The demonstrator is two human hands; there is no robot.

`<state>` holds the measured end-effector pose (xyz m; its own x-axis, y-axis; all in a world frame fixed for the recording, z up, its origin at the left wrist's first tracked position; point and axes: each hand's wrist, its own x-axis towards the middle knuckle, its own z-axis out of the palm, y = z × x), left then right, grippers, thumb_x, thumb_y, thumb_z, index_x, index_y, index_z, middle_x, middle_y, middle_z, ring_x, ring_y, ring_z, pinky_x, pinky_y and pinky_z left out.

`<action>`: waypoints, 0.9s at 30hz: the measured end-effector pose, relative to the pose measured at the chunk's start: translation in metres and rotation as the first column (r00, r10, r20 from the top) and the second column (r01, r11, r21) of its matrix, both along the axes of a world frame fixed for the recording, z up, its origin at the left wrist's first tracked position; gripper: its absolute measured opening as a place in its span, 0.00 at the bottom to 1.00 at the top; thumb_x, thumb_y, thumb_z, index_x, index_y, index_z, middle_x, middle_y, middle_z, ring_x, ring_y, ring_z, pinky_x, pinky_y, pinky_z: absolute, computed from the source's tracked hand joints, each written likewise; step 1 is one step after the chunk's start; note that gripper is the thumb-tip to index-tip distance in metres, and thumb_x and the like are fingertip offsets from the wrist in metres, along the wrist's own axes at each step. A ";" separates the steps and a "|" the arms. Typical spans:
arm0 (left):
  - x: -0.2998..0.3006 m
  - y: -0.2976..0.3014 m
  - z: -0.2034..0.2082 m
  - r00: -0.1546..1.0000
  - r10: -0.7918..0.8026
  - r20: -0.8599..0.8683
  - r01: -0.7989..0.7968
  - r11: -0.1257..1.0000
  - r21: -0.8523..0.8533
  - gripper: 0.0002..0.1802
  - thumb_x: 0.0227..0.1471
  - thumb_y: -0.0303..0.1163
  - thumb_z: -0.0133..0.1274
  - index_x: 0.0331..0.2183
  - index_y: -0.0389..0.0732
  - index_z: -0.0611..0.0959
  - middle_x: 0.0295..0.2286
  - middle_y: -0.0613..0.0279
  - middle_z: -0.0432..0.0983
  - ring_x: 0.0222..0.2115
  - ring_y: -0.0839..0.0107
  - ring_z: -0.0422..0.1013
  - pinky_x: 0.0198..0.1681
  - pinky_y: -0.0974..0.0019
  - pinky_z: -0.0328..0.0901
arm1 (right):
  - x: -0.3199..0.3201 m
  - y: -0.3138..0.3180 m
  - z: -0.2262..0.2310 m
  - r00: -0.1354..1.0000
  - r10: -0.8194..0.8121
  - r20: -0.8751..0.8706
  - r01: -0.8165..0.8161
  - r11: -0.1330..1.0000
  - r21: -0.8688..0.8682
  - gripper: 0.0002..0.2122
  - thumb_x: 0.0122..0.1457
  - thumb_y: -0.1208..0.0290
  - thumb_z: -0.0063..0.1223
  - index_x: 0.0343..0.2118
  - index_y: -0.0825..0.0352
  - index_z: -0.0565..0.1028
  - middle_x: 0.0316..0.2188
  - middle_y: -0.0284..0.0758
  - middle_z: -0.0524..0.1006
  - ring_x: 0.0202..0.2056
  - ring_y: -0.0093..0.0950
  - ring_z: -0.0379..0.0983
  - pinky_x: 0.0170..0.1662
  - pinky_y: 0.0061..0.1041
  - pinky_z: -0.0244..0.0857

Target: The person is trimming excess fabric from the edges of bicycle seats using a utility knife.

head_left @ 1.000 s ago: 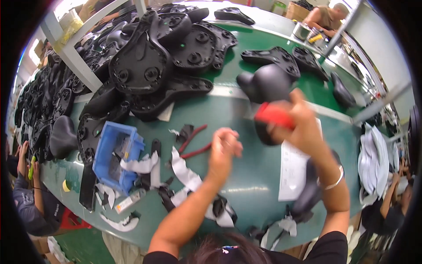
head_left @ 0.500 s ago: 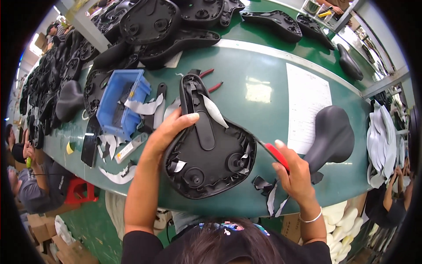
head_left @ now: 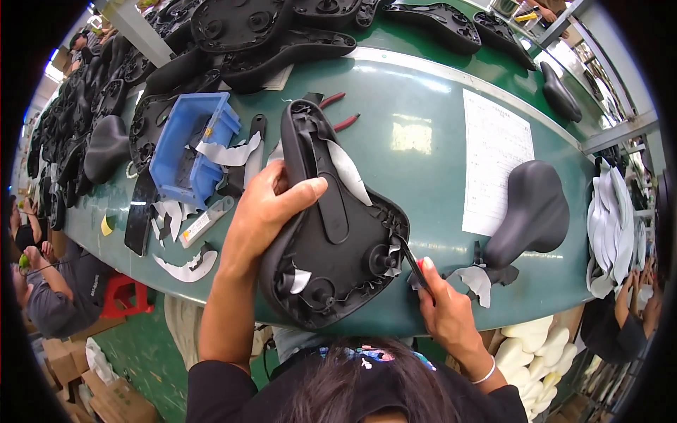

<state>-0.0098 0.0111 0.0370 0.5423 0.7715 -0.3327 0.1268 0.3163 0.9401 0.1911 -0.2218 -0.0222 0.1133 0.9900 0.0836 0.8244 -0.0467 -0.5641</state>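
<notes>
A black bicycle saddle is tilted underside up above the green table, its narrow nose pointing away from me. My left hand grips its left edge, thumb lying over the underside. A white flap of trim hangs loose by the nose, and a smaller white scrap sits inside the rim. My right hand is closed around a red-handled knife. The dark blade of the knife meets the saddle's right rim; how deep its tip goes is hidden.
Trimmed scraps lie by a finished saddle and a paper sheet on the right. Left stand a blue bin and a phone; red-handled pliers lie beyond the nose. Saddles are heaped at the back.
My right hand has moved down and left, bringing the knife blade onto the saddle's right rim. The saddle has turned and tilted slightly in my left hand.
</notes>
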 end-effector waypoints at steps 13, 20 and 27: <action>-0.034 -0.054 -0.013 0.954 0.296 0.043 -0.299 0.945 0.131 0.32 0.45 0.41 0.60 0.45 0.29 0.70 0.37 0.53 0.73 0.36 0.70 0.71 0.41 0.67 0.66 | -0.031 0.124 0.019 1.000 0.022 0.015 -0.026 0.816 0.577 0.22 0.48 0.83 0.55 0.50 0.70 0.69 0.32 0.37 0.76 0.27 0.24 0.73 0.32 0.24 0.68; -0.023 -0.052 -0.025 0.843 0.408 -0.351 0.167 0.421 0.891 0.23 0.38 0.34 0.63 0.37 0.37 0.73 0.31 0.55 0.67 0.33 0.56 0.66 0.40 0.58 0.61 | -0.011 0.106 0.050 0.706 -0.132 -0.696 0.238 0.970 0.057 0.21 0.49 0.79 0.54 0.48 0.68 0.70 0.25 0.26 0.70 0.25 0.13 0.64 0.29 0.14 0.60; 0.023 -0.030 -0.029 0.871 -0.156 -0.466 0.488 0.393 0.779 0.12 0.44 0.34 0.60 0.19 0.39 0.75 0.18 0.60 0.68 0.24 0.62 0.62 0.31 0.61 0.55 | 0.010 0.086 0.050 0.933 0.101 -0.344 -0.007 0.964 0.264 0.24 0.52 0.77 0.57 0.53 0.67 0.67 0.37 0.39 0.77 0.30 0.31 0.75 0.36 0.21 0.68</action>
<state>0.0128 -0.0193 0.0079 0.8278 0.5205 0.2093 0.3230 -0.7472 0.5808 0.2009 -0.1361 0.0277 0.1293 0.9458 0.2979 0.5675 0.1758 -0.8044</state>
